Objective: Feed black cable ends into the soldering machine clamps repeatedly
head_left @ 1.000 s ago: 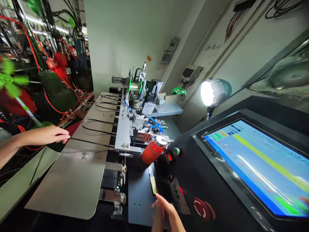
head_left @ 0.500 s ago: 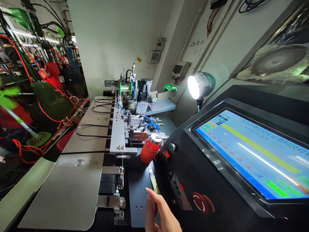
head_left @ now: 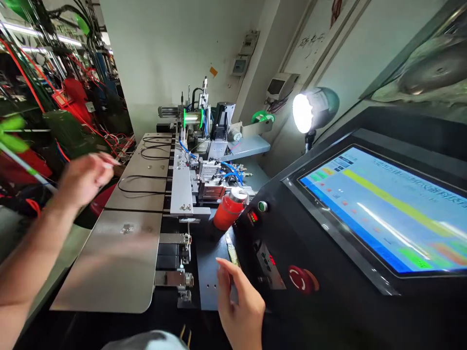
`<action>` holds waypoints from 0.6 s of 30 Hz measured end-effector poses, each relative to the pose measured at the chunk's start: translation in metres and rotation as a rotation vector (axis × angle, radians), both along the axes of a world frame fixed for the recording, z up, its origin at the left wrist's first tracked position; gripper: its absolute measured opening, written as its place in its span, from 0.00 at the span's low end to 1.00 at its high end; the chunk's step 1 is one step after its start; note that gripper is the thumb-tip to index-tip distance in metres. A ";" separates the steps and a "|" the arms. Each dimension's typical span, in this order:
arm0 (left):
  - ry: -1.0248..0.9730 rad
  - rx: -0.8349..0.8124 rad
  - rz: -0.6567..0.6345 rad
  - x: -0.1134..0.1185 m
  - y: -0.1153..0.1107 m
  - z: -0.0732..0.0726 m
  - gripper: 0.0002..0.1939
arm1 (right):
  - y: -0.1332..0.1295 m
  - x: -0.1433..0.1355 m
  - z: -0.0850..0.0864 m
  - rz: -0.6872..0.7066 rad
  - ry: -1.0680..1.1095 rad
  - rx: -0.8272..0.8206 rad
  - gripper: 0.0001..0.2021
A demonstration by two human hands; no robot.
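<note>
1. Head view: locate the front cable [head_left: 133, 211]. It lies on the metal plate [head_left: 120, 272], nearly straight, its long axis running crosswise from the plate's left edge to the machine side.
2. Left hand [head_left: 87, 177]: raised at the plate's left edge, fingers curled inward and blurred by motion. Whether they pinch anything cannot be told.
3. Governing relation: the front cable's left end lies below and slightly right of the left hand in the view. The left hand is the nearer hand to that end. Depth is unclear, so contact cannot be confirmed.
4. Behind the front cable, a looped cable [head_left: 142, 192] lies on the same plate, its bend facing left towards the left hand's fingers and its two strands running towards the machine.
5. Right hand [head_left: 242, 304]: above the dark plate [head_left: 206, 272], across the metal clamps [head_left: 171, 278] from the cables. Thumb and forefinger are drawn close, with no object visible between them; whether the tips meet cannot be told.
6. Beside the right hand: a flat tool [head_left: 232, 253] with a yellowish handle lies just beyond the fingers, and a red bottle [head_left: 228, 211] stands behind it.
</note>
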State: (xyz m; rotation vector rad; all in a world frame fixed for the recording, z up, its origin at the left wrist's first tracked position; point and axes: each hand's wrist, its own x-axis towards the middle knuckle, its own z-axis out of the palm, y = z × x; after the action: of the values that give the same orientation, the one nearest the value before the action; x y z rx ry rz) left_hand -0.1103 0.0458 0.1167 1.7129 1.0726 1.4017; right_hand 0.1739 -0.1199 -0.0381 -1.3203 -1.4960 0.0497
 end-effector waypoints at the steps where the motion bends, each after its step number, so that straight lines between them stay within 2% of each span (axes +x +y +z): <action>1: 0.091 -0.054 -0.110 0.016 -0.005 -0.015 0.14 | 0.000 0.000 0.002 0.005 0.039 -0.039 0.08; 3: 0.373 -0.138 -0.405 0.052 -0.022 -0.043 0.07 | 0.001 0.000 0.006 0.038 0.171 -0.151 0.07; 4: 0.507 -0.128 -0.529 0.070 -0.032 -0.055 0.08 | 0.001 -0.001 0.008 0.071 0.258 -0.214 0.07; 6: 0.648 -0.113 -0.646 0.096 -0.051 -0.070 0.10 | 0.003 -0.004 0.010 0.164 0.440 -0.333 0.06; 9: 0.685 -0.144 -0.633 0.107 -0.066 -0.083 0.09 | 0.008 -0.014 0.007 0.287 0.653 -0.445 0.08; 12: 0.720 -0.131 -0.615 0.100 -0.067 -0.092 0.09 | 0.012 -0.024 0.000 0.297 0.758 -0.479 0.10; 15: 0.781 -0.016 -0.627 0.095 -0.065 -0.100 0.10 | 0.014 -0.022 -0.003 0.310 0.777 -0.526 0.12; 18: 0.866 0.031 -0.746 0.094 -0.065 -0.101 0.11 | 0.014 -0.010 0.001 0.503 0.733 -0.698 0.14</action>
State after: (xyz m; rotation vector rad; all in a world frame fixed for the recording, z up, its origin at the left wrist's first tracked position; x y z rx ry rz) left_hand -0.0167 -0.0192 0.0157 2.4566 0.6475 0.1889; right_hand 0.1642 -0.1054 -0.0372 -1.1943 -1.1409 1.3335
